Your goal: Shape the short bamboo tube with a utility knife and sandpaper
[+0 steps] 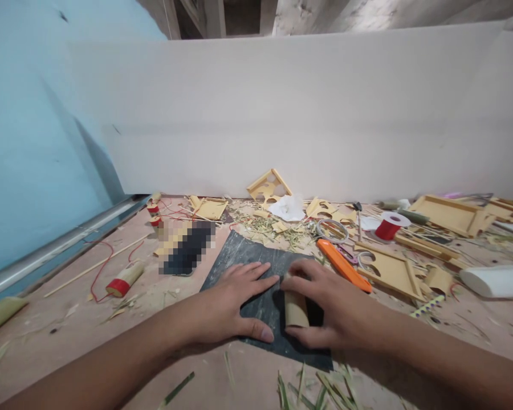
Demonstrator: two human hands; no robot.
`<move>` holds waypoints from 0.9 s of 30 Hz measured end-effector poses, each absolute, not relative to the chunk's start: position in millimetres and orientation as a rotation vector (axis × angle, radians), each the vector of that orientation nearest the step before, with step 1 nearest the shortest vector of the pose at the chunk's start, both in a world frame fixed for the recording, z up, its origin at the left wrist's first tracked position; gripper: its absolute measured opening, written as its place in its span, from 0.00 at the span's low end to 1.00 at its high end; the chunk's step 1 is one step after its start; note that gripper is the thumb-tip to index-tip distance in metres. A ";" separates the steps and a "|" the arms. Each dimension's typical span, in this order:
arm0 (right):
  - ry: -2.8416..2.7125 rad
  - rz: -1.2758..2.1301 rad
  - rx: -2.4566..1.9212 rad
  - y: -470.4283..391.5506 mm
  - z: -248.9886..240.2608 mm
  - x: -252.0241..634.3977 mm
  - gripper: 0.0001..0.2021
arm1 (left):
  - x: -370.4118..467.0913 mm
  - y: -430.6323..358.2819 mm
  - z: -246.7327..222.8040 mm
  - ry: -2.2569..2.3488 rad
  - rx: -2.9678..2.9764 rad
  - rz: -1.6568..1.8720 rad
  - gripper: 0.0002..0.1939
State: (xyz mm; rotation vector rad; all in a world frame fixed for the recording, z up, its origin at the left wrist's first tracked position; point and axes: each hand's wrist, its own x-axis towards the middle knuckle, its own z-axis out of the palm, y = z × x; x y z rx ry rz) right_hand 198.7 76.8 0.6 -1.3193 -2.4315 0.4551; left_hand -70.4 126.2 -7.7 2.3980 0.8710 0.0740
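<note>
A dark grey sheet (290, 347), probably sandpaper, lies flat on the work surface in front of me. My left hand (243, 302) presses on it with fingers and thumb spread, holding nothing. Lying on its side on the sheet's right part is a short pale tube (296, 310) that looks like bamboo. My right hand (325, 302) is curled round this tube, fingers at its far end and thumb at its near end. The palm side of that hand is partly hidden.
An orange utility knife (343, 266) lies right of the sheet, near a red thread spool (389, 226) and cut card frames (393, 270). Left lies a red-ended bamboo piece (125, 279) with red string. Bamboo shavings (320, 393) litter the front; a white panel (303, 119) stands behind.
</note>
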 end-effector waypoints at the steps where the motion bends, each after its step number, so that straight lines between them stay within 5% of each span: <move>1: -2.422 0.442 -1.339 78.1 -0.4 199.0 0.20 | -70.6 126.5 -8.4 0.864 2.399 0.084 0.48; 7: -2.385 0.394 -1.418 71.9 0.6 192.4 0.17 | -70.2 126.9 -7.7 0.868 2.409 0.042 0.49; 19: -2.442 0.457 -1.320 70.9 -1.7 190.8 0.31 | -69.3 126.3 -7.4 0.877 2.401 0.056 0.50; 27: -2.451 0.405 -1.376 72.7 1.2 192.8 0.22 | -68.6 125.1 -5.1 0.882 2.407 0.023 0.50</move>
